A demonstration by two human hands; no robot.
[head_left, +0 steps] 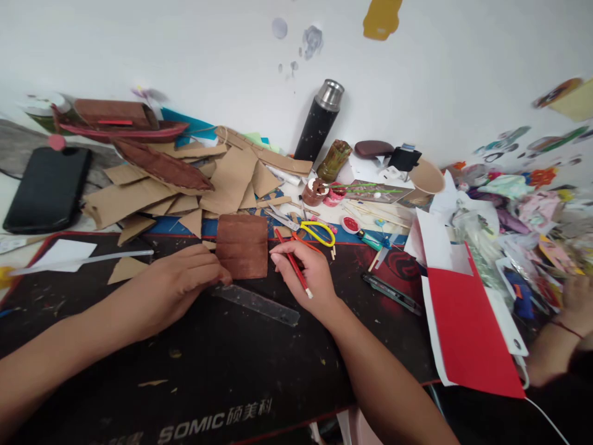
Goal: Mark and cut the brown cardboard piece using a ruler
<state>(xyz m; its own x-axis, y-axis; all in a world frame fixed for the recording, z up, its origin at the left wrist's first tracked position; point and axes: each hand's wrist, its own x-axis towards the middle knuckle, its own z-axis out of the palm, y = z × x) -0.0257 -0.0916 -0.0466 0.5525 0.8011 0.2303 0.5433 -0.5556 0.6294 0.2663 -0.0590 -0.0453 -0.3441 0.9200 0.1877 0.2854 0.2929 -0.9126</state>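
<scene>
A brown-painted cardboard square lies on the black desk mat, its surface marked by faint horizontal creases. Beside its lower left corner is my left hand, fingers bent together, with the tips at the left end of a clear plastic ruler. The ruler slants on the mat just below the square. My right hand, right of the square, holds a red pencil between thumb and fingers, its white end toward me. Yellow-handled scissors lie just beyond that hand.
Cardboard scraps and a brown model boat crowd the back left, near a black phone. A black thermos leans by the wall. Rightward are a utility knife, red paper and another person's hand.
</scene>
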